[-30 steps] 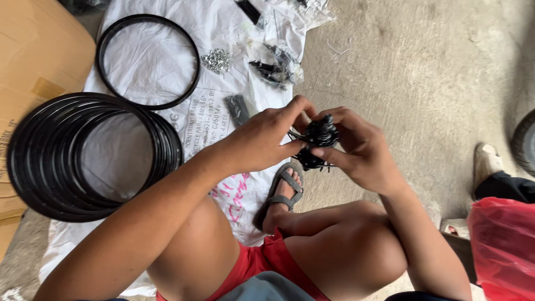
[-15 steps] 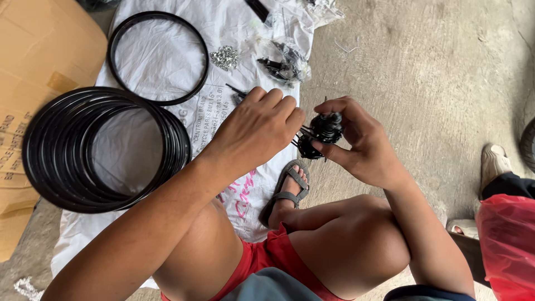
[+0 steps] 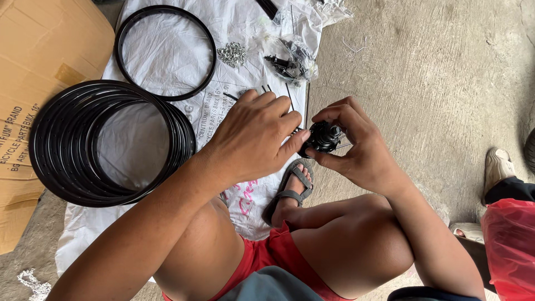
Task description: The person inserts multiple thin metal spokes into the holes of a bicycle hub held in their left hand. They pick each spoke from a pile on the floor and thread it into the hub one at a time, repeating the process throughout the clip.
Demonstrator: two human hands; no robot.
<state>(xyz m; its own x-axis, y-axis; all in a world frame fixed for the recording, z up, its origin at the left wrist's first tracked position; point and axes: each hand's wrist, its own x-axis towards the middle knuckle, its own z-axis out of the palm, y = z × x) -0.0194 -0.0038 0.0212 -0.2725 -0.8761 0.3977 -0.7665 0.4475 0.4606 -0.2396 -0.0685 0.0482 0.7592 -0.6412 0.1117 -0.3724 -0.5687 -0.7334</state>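
Observation:
My right hand [image 3: 356, 147] grips a small black wheel hub [image 3: 322, 137] with thin spokes sticking out of it, held above my sandalled foot [image 3: 290, 187]. My left hand [image 3: 256, 136] lies palm down right beside it, its thumb and fingertips touching the hub's left side. What the left fingers pinch is hidden under the hand. A few loose black spokes [image 3: 278, 92] lie on the white woven sheet [image 3: 245, 22] just beyond my left hand.
A stack of black bicycle rims [image 3: 56, 145] lies at the left, a single rim [image 3: 165, 53] behind it. A pile of small silver nipples [image 3: 232, 54] and a clear bag of black parts [image 3: 292, 61] lie farther off. Cardboard [image 3: 39, 50] at left, red plastic bag [image 3: 510, 245] at right.
The view has shifted so the rims sit more to the right. My left hand has flattened over the spokes and closed in on the hub; the right hand keeps holding it.

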